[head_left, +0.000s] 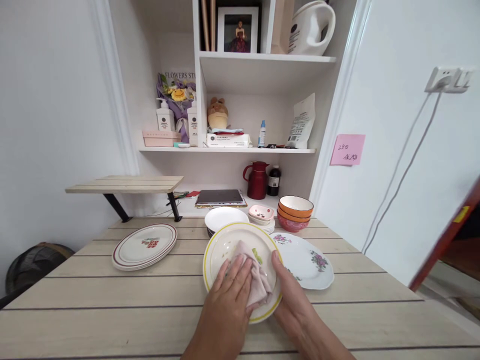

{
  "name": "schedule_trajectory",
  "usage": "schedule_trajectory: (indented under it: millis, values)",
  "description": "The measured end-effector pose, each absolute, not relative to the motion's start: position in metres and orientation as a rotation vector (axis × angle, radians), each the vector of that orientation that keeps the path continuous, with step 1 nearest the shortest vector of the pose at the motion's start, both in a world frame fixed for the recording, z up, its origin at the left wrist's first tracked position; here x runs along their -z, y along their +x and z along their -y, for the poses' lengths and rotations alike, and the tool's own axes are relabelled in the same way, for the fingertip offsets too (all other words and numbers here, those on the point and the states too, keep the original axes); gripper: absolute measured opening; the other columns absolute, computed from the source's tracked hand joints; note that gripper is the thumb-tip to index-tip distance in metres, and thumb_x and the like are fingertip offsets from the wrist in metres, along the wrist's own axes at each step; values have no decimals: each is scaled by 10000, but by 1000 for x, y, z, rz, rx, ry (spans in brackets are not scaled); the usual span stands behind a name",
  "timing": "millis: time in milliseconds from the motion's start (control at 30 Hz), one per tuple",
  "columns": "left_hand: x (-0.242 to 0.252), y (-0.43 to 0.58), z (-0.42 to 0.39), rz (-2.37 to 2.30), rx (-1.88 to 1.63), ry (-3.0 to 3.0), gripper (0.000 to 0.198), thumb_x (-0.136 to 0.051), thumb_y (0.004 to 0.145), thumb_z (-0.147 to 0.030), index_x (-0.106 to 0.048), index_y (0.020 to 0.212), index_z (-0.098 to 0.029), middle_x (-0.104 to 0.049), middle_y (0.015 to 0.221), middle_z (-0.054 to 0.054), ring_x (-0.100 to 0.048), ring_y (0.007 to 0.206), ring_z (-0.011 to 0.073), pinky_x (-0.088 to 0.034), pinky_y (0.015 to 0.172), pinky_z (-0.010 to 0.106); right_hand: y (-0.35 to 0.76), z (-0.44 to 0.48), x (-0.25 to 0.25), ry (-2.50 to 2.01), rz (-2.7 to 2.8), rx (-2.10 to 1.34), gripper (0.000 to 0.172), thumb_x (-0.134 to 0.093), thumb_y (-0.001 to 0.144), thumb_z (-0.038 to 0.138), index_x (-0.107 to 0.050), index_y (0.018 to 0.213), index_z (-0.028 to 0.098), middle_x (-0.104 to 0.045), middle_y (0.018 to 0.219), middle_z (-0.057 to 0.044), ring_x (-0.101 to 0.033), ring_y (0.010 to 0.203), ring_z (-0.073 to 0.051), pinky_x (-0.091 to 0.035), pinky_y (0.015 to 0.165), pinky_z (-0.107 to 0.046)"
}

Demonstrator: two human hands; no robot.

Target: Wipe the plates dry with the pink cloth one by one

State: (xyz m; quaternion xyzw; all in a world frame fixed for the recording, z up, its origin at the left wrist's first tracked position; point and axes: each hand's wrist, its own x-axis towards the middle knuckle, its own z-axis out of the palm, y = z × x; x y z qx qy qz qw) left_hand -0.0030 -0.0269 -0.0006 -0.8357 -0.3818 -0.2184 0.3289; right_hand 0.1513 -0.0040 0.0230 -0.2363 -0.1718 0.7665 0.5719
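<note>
I hold a round cream plate (228, 239) with a yellow-lined rim and a green motif, tilted up above the table. My right hand (292, 300) grips its right edge, thumb on the upper face and the other fingers out of sight beneath. Pressed against the plate's face is a folded pale pink cloth (258, 285), with the fingers of my left hand (230, 295) laid over it. Just behind and to the right lies a large white oval platter (305, 257) with purple flowers, partly covered by the plate and my right hand.
Stacked red-rimmed plates (131, 245) sit at left, near a small raised wooden shelf (127, 184). Behind the held plate are white plates (225, 217), small pink dishes (261, 213) and orange bowls (295, 207). A laptop (219, 196) and red jug (257, 181) stand farther back.
</note>
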Motion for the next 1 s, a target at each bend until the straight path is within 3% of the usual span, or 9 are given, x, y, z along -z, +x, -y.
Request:
schedule_trajectory:
  millis: [100,333,567,767,867,1000]
  values:
    - [-3,-8,25,1073,598,-2180,531,-447,921,-328,-346,1417,-170,-310,1514,6,-267,1402,208,-333,1102,438,138,13,-19,-556,454,-1838,533,-618,838,412,-547,1282,126,-673,1173,-132,-613,1112,-240,-442,999,-373]
    - [-13,-30,16,1454,746,-1901,445,-417,926,-326,-486,1326,-144,-425,1445,99,-363,1353,280,-184,1125,575,131,17,-18,-546,425,-1936,546,-612,839,416,-537,1291,119,-672,1164,-158,-621,1098,-263,-448,987,-426]
    - [-2,-20,18,1270,785,-2007,434,-455,910,-302,-510,1301,-122,-506,1390,110,-426,1315,260,-335,1087,489,162,-7,-25,-573,249,-1708,570,-552,867,457,-469,1353,172,-658,1208,-105,-608,1119,-245,-451,994,-408]
    - [-1,4,30,927,719,-2282,483,-475,911,-297,-416,1375,-177,-442,1452,32,-338,1370,190,-336,1109,392,153,3,-26,-538,323,-1782,554,-557,864,458,-525,1296,113,-670,1176,-141,-613,1113,-247,-466,981,-394]
    - [-3,1,28,935,641,-2297,512,-466,918,-327,-375,1401,-182,-400,1475,16,-301,1387,195,-299,1125,416,139,13,-22,-561,386,-1843,486,-590,857,404,-572,1245,112,-695,1127,-133,-621,1100,-242,-462,982,-381]
    - [-9,-14,20,1237,705,-2091,451,-423,931,-342,-457,1353,-189,-427,1452,45,-358,1359,239,-239,1129,501,128,20,-19,-513,471,-1951,487,-560,875,411,-573,1244,93,-689,1132,-152,-613,1114,-250,-442,997,-396]
